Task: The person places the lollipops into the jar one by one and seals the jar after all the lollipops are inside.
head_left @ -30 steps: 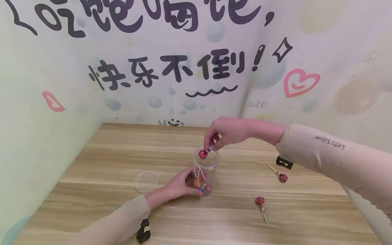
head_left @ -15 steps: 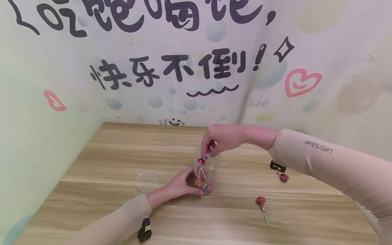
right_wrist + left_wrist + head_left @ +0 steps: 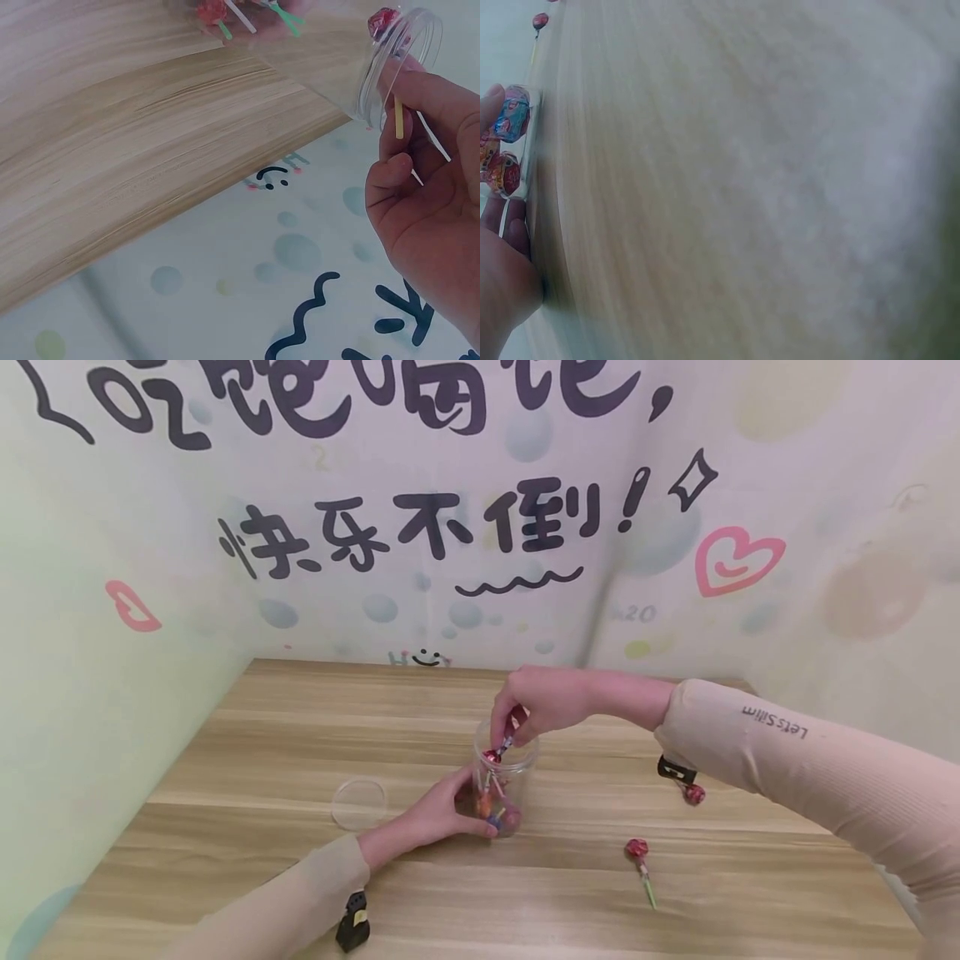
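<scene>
My left hand point(image 3: 429, 817) grips the lower part of a clear plastic jar point(image 3: 523, 785) standing upright on the table. Wrapped lollipops point(image 3: 486, 802) lie inside; orange, blue and red wrappers show through the wall. My right hand point(image 3: 553, 697) pinches a red-wrapped lollipop point(image 3: 492, 757) near its stick, head down within the jar's open mouth. In the right wrist view its yellow stick point(image 3: 399, 120) pokes out between the fingers, while the red head point(image 3: 382, 22) is just past the rim. The left wrist view shows a blue-wrapped lollipop point(image 3: 511, 116) near my left thumb.
A round clear lid point(image 3: 359, 804) lies left of the jar. To the right are two red lollipops, one with a green stick point(image 3: 649, 892) nearer me and another point(image 3: 694, 794) partly behind my right wrist's black camera point(image 3: 677, 770). A printed wall point(image 3: 337, 618) borders the table's back.
My right hand has moved down and slightly left, lowering the red lollipop from above the rim into the jar's mouth. My left hand keeps its grip on the jar.
</scene>
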### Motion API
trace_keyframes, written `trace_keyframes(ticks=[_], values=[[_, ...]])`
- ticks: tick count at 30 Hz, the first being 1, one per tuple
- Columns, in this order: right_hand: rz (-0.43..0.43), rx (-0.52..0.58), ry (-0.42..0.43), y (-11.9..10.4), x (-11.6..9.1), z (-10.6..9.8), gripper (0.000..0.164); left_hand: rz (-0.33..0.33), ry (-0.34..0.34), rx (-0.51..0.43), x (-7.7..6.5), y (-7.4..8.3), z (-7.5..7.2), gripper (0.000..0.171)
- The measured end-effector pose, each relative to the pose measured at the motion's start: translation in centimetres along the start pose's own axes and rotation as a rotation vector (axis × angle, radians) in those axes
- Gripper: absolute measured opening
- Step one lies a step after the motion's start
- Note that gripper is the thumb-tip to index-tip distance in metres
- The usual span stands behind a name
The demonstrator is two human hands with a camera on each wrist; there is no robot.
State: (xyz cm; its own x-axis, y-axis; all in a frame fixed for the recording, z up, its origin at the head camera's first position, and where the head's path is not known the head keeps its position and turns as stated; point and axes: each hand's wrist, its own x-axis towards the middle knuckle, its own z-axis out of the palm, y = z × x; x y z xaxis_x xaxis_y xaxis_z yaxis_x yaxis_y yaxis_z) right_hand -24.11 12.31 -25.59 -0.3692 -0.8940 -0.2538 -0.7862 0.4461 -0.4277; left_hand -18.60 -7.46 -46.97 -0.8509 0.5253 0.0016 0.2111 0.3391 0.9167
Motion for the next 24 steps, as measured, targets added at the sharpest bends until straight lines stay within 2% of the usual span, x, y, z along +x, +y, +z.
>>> trace_keyframes(ticks=[13, 24], values=[[0.040, -0.007, 0.049, -0.41, -0.48, 0.22, 0.020, 0.012, -0.005, -0.015, 0.21, -0.31, -0.02, 0.080], [0.014, 0.001, 0.083, -0.40, -0.96, 0.30, 0.019, 0.024, -0.031, -0.030, 0.17, -0.24, -0.04, 0.074]])
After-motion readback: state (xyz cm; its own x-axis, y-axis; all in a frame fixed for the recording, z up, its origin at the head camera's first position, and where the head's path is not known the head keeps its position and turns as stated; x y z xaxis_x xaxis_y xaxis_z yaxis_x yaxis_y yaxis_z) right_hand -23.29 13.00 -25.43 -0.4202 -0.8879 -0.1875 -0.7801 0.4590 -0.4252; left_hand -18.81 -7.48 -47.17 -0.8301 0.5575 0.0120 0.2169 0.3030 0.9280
